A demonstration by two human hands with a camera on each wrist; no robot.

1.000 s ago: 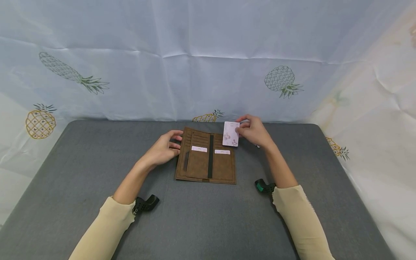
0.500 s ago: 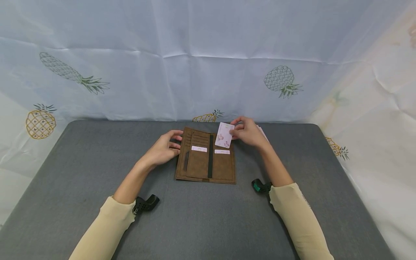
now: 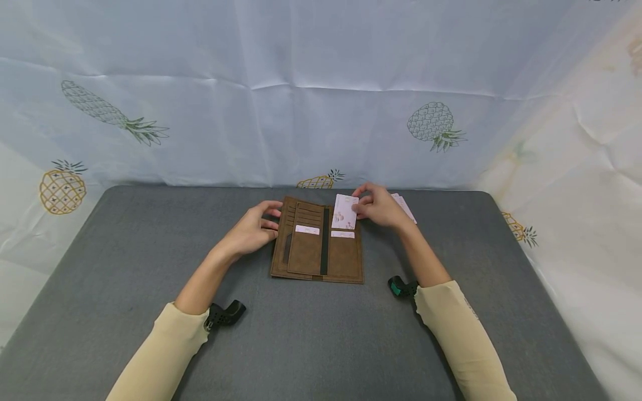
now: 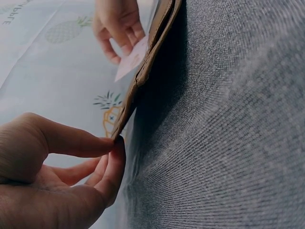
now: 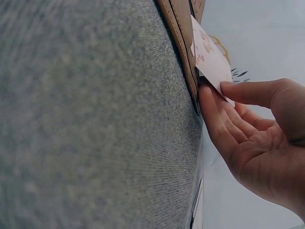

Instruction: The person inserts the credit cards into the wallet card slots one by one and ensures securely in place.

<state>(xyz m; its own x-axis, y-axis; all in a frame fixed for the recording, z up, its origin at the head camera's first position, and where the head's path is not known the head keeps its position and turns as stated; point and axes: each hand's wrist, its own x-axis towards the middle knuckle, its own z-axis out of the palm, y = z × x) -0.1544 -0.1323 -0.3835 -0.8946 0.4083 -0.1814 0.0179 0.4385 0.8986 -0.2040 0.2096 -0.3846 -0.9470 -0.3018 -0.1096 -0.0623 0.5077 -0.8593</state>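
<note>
A brown bifold wallet (image 3: 306, 253) lies spread out on the grey table, with one pale card showing in a slot on each side. My left hand (image 3: 252, 228) pinches the wallet's left edge between thumb and fingers, as the left wrist view shows on the wallet edge (image 4: 125, 110). Between thumb and fingers of my right hand (image 3: 381, 207) is a pink-white card (image 3: 344, 211) with a flower print. Its lower edge is at the slots of the wallet's right half; in the right wrist view the card (image 5: 212, 55) stands tilted against them.
Several more pale cards (image 3: 404, 208) lie on the table (image 3: 321, 340) behind the right hand, partly hidden by it. A pineapple-print cloth (image 3: 321, 128) hangs right behind the table's far edge.
My right hand has moved left and slightly down with the card, from beside the wallet's upper right to over its right-hand slots. The left hand and wallet have stayed put.
</note>
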